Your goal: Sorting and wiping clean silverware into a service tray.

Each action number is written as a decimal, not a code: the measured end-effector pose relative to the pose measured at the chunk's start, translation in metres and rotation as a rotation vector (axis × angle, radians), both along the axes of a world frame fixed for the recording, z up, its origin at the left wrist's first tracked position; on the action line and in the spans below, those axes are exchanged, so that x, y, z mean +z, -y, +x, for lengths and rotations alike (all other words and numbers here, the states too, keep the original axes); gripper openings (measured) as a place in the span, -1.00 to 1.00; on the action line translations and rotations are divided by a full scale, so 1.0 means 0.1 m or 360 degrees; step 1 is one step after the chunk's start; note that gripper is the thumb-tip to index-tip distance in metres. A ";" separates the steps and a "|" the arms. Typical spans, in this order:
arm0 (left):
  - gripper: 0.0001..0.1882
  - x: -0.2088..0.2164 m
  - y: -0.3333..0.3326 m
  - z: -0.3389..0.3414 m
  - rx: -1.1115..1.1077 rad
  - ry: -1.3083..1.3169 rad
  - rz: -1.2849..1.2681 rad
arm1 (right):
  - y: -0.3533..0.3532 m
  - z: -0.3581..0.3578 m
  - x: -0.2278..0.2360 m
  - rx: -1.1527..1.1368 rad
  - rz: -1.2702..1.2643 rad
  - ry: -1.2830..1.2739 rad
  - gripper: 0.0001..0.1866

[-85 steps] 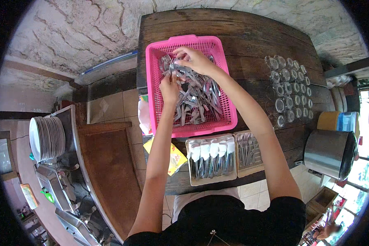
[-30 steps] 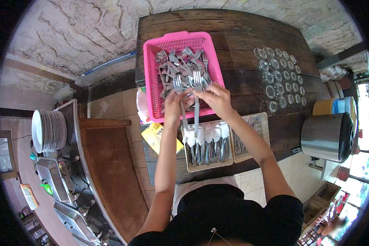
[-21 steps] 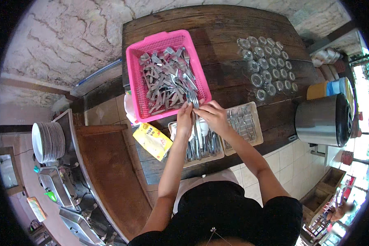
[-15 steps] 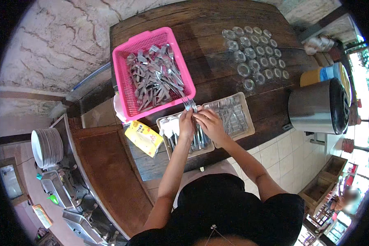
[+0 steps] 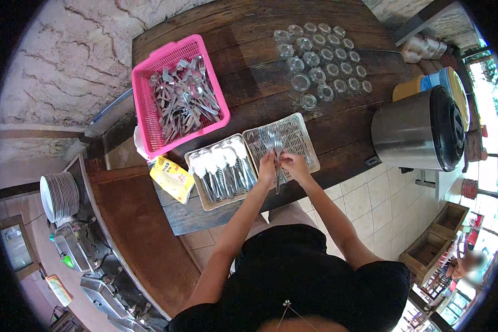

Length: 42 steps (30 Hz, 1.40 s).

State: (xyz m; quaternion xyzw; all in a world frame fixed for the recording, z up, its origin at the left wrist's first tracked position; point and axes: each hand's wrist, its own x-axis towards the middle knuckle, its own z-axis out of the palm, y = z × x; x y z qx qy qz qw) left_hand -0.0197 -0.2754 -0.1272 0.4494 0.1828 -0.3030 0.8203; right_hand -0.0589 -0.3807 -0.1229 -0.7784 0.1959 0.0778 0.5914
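Several forks stand in a small bunch between my hands, tines pointing away from me and handles toward me. My left hand is closed around them from the left. My right hand pinches the bunch from the right. Both hands are over the near part of a cream slotted tray, where a few pieces of cutlery seem to lie behind the forks. Left of it, a matching tray holds spoons in neat rows, some covered in white at their bowl ends.
A pink basket heaped with mixed cutlery stands far left on the wooden table. Near it lies a yellow tissue pack. Upturned glasses fill the far right, beside a large steel container. Stacked plates stand left.
My hands have moved right with the forks, from above the spoon tray to the right-hand tray. The spoon tray now shows uncovered. The whole view has shifted slightly.
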 end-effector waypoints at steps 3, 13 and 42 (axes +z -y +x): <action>-0.75 -0.18 0.13 0.00 -0.0054 0.0257 0.0161 | 0.09 0.06 -0.19 -0.0166 0.0119 0.0108 -0.81; -0.80 -0.57 0.35 0.13 -0.0028 -0.0118 0.0510 | 0.37 0.14 -0.29 -0.0419 -0.0219 -0.0056 -0.80; -0.73 -0.46 0.40 0.21 -0.0344 0.0956 0.1551 | 0.39 0.36 -0.54 -0.0376 -0.0499 0.0066 -0.83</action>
